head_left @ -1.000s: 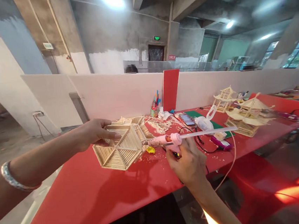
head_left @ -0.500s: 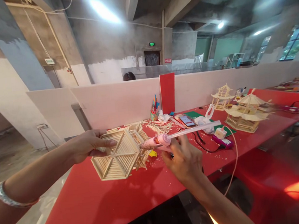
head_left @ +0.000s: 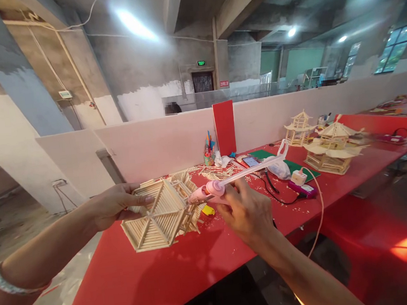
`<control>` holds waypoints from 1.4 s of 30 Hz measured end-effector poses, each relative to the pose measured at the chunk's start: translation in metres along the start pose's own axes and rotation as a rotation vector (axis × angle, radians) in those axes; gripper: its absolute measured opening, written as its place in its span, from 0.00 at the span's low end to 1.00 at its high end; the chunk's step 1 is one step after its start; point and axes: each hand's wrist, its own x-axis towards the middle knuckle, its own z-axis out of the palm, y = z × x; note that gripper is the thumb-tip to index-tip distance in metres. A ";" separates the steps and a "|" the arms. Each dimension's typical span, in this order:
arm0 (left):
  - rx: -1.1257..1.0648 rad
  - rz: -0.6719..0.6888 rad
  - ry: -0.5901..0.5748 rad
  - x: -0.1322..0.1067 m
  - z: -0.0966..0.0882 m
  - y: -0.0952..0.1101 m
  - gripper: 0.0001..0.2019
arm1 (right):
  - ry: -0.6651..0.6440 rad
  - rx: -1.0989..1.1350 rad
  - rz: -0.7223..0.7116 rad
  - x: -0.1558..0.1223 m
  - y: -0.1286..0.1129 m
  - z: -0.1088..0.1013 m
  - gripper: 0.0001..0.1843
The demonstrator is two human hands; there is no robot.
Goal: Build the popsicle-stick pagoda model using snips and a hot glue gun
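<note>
A pavilion model made of pale wooden sticks [head_left: 166, 213] is tilted so that its ribbed, many-sided roof faces me. My left hand [head_left: 118, 205] grips its left edge, thumb on top and fingers underneath. In my right hand [head_left: 248, 210] is a pink hot glue gun [head_left: 207, 193], its nozzle pointing left at the right edge of the roof. A long clear glue stick [head_left: 251, 169] sticks out of the gun's back end. Whether the nozzle touches the wood I cannot tell. Just below the gun a small yellow thing [head_left: 208, 210] lies on the table.
Loose sticks [head_left: 220, 172] and scraps litter the red table [head_left: 159, 286]. Behind are a pen cup [head_left: 208, 159], a phone [head_left: 250, 161] and a white plastic bag [head_left: 279, 169]. To the right are a purple power strip [head_left: 302, 190] with a cable and two finished stick pavilions [head_left: 331, 152].
The view has shifted slightly. Both hands stay at the model, and the glue gun's nozzle remains by the roof's right edge.
</note>
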 end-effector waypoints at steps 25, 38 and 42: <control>-0.025 -0.021 -0.010 0.013 -0.008 -0.008 0.32 | 0.025 0.072 -0.013 0.000 0.000 0.001 0.06; -0.060 -0.022 0.005 0.013 -0.009 -0.011 0.35 | 0.033 0.007 0.028 -0.002 -0.003 0.008 0.07; -0.070 -0.025 0.012 0.013 -0.008 -0.011 0.34 | 0.031 0.010 0.026 -0.004 -0.003 0.009 0.06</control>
